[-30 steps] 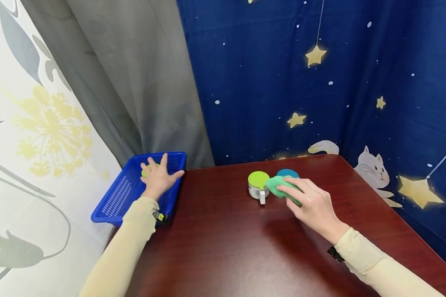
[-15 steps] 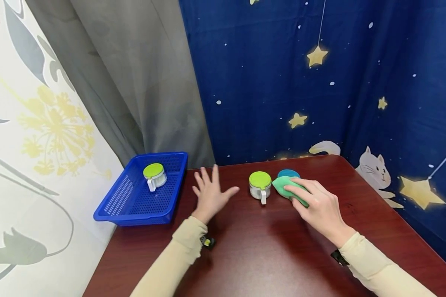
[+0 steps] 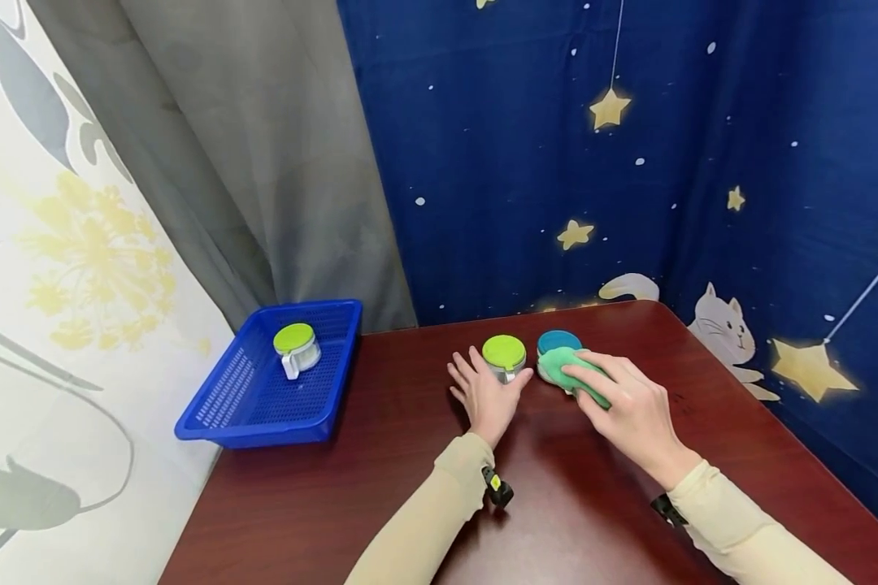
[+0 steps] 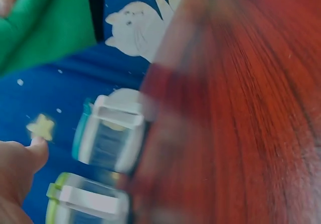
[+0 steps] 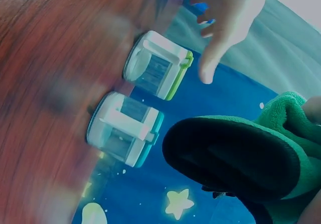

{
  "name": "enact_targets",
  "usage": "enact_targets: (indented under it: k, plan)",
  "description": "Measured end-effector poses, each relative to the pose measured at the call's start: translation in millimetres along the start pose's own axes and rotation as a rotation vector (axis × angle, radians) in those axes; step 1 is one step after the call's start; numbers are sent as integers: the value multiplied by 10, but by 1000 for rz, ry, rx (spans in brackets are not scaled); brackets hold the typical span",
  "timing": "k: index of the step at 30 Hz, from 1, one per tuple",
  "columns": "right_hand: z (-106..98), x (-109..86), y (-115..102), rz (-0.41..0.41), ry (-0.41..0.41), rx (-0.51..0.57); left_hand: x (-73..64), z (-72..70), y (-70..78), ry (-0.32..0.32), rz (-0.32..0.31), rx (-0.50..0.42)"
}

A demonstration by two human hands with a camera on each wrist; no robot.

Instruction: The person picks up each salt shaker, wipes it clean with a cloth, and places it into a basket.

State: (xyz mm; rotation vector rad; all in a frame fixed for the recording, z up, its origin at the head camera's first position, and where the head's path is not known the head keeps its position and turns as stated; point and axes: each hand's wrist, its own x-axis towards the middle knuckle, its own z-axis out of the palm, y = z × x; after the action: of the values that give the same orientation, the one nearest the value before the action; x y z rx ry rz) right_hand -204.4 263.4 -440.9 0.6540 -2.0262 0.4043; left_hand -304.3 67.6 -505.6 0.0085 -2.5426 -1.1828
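Lime-lidded jar [image 3: 504, 358] stands on the counter [image 3: 380, 479]; the left hand [image 3: 487, 393], fingers spread and loose, cups around it without a grip. Right hand [image 3: 625, 404] pinches a green cloth [image 3: 556, 365] against the teal-lidded jar [image 3: 558, 342], apparently wiping.

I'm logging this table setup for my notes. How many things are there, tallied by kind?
Lidded jars: 3 (green-lidded jar in the basket, green-lidded jar on the table, blue-lidded jar)
Green cloth: 1
Blue basket: 1
Total: 5

Two jars [image 3: 504, 357] side by side on table [image 3: 380, 487], basket [image 3: 263, 398] left, holding a third
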Motion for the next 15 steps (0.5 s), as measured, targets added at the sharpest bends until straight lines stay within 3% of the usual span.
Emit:
enact_targets:
  k: [9,15]
  plan:
    - [-31,-25,48,13,1,-15,145,345,-60,27,-84,-187]
    - [-34,-56,55,24,-8,-17,152,487,-84,102,-127,-123]
